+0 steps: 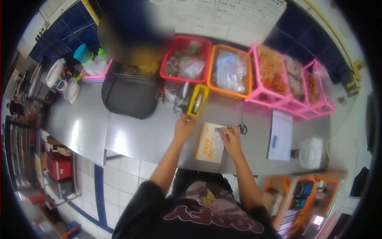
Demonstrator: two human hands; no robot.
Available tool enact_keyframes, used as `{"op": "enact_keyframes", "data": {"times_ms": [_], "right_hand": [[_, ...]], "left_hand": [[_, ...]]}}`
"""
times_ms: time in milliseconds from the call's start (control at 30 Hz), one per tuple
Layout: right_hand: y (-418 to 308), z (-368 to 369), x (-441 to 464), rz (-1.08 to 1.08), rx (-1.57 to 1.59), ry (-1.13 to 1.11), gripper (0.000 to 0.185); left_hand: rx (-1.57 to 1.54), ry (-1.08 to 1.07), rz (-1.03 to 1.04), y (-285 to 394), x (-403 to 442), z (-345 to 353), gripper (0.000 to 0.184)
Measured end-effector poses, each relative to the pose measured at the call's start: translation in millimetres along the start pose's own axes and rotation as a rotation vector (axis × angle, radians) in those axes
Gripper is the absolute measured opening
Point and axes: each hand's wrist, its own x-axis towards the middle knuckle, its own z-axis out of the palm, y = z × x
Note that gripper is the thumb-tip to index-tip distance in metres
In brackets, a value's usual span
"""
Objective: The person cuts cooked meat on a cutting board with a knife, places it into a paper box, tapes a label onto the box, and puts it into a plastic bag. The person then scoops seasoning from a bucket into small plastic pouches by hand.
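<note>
My left hand [185,127] is at the near end of a yellow tape dispenser [198,100]. Its fingers are drawn together there, and whatever is between them is too small to make out. A white and yellow printed cardboard box [209,148] lies flat on the steel counter in front of me. On its upper right part is a small printed slip [218,134]. My right hand [232,139] has its bent fingertips and thumb on that slip, holding it against the box. Black-handled scissors [242,128] lie just beyond the right hand.
Along the back stand a red basket [186,79], an orange basket [229,95] and pink baskets [274,101] with packets. A black container [129,97] is at the left, with a blurred dark shape above it. A clipboard-like sheet [280,137] lies at the right.
</note>
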Motion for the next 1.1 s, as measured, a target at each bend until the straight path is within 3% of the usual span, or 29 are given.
{"op": "enact_keyframes", "data": {"times_ms": [67,167,400,500,567,700,767,800,867,900,933,1000,1100], "right_hand": [[-1.4,-1.5,-2.0,0.027,-0.004,-0.027,0.028],[-18.3,-19.1,-3.8,0.176,0.053,-0.169,0.036],[-15.2,-32.8,-13.8,0.122,-0.064,-0.260,0.051],[-16.3,-27.8,-16.3,0.128,-0.068,-0.241,0.053],[-14.0,-29.0,-15.7,0.119,-0.134,-0.240,0.055],[-15.7,-31.8,-15.0,0.125,-0.141,-0.224,0.060],[-16.0,-33.1,-11.4,0.126,-0.161,-0.246,0.062],[-17.2,-33.9,-9.8,0.117,-0.160,-0.246,0.062],[-20.0,-35.8,-11.2,0.158,-0.134,-0.249,0.062],[-20.5,-35.9,-11.3,0.154,-0.135,-0.246,0.062],[-20.9,-35.6,-10.9,0.163,-0.146,-0.259,0.063],[-19.0,-34.0,-9.9,0.175,-0.151,-0.272,0.063],[-17.1,-31.9,-15.2,0.138,-0.171,-0.210,0.065]], "left_hand": [[-0.308,-0.237,-0.482,27.6,14.1,-13.5,0.030],[-0.412,-0.437,-0.480,28.0,26.9,-30.3,0.025],[-0.786,-0.374,-0.243,-0.8,-24.3,-32.2,0.015],[-0.242,-0.112,-0.029,-16.7,-32.8,-26.9,0.014],[0.688,0.113,0.260,-6.2,-37.2,-27.0,0.017],[0.503,-0.077,0.224,27.7,-53.1,-4.3,0.020],[-0.027,-0.437,0.116,45.6,-50.4,24.8,0.020],[-0.027,-0.429,0.118,48.0,-43.1,38.3,0.020],[0.134,-0.430,0.247,43.2,-25.6,61.0,0.028],[0.355,-0.365,0.240,40.5,-20.1,65.1,0.038],[0.356,-0.363,0.245,52.9,-16.8,65.1,0.038],[0.765,-0.419,0.005,82.5,-16.9,56.7,0.044],[0.919,-0.379,0.011,66.3,-18.9,32.7,0.048]]}}
